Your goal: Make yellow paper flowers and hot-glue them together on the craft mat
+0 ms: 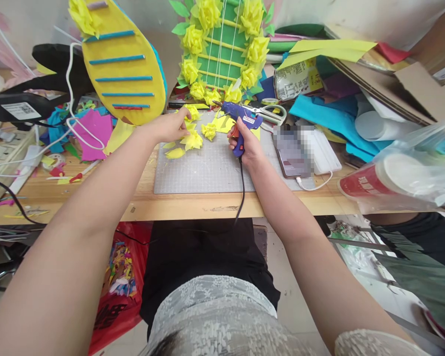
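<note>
Right fingers (244, 129) grasp a blue plastic glue gun (249, 115); left fingers (178, 116) curl at ruffled yellow flowers (193, 140), grip unclear.

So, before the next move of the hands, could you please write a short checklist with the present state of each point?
1. Glue gun held firmly by its handle: ok, right hand is around it.
2. Left hand at the yellow flowers: ok.
3. Cord away from left hand: ok, it hangs over the table edge.
4. Scissors away from the gun: not ok, they show right beside it.
5. Gun hot: cannot tell.
</note>
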Available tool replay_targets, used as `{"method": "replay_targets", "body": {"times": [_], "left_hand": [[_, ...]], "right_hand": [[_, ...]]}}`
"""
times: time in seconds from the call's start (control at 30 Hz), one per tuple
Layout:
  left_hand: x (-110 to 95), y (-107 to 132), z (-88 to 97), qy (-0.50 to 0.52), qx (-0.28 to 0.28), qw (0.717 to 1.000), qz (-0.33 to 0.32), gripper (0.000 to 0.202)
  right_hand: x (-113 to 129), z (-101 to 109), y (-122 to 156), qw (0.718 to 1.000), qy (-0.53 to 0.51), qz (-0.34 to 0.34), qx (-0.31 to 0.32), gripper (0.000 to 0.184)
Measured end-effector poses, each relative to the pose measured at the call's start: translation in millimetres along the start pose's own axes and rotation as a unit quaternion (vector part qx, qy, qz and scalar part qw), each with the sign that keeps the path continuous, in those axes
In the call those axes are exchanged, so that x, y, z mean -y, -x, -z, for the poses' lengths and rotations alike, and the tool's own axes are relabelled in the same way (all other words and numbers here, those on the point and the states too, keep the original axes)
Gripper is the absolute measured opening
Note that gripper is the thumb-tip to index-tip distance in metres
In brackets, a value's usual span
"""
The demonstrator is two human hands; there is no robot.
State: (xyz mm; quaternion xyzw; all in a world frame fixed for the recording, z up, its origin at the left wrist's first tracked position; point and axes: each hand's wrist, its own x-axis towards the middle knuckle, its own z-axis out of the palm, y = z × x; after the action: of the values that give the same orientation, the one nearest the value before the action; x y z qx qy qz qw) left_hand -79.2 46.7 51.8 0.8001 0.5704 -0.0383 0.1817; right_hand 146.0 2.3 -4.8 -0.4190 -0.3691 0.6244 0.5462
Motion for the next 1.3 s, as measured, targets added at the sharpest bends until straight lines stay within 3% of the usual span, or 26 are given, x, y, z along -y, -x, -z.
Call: {"method": "replay_targets", "body": {"times": [0.23,0.43,0.53,0.63,0.83,0.93,1.1,1.3], "left_hand": [[12,-2,-12.2,0.098,-0.069,0.993,0.004,0.052],[9,0,-22.0,0.16,-0.043,0.985,-0.043,0.058],[1,4,-26.8,0.141,-0.061,0.988,-0.012,0.058],[-11,10,-30.8,0.166,-0.063,0.982,0.061,0.058],[-33,26,-26.4,0.285,0.017,0.943,0.171,0.059],[-35,31,-22.1,0.292,0.035,0.939,0.179,0.052],[-28,28,-25.1,0.281,-0.036,0.942,0.181,0.042],[-15,16,-35.1,0.265,-0.071,0.946,0.173,0.04]], "right_hand": [[0,0,1,1.0,-0.002,-0.001,0.0,0.039],[2,-1,2,1.0,0.021,-0.007,-0.003,0.042],[3,-2,3,1.0,0.018,-0.007,-0.007,0.042],[2,-3,4,1.0,0.008,-0.012,-0.007,0.041],[-1,0,2,1.0,-0.002,-0.002,0.015,0.043],[-1,1,2,1.0,0.009,-0.002,0.009,0.045],[3,-2,6,1.0,0.021,-0.005,-0.012,0.045],[2,-1,5,1.0,0.021,-0.001,-0.007,0.041]]}}
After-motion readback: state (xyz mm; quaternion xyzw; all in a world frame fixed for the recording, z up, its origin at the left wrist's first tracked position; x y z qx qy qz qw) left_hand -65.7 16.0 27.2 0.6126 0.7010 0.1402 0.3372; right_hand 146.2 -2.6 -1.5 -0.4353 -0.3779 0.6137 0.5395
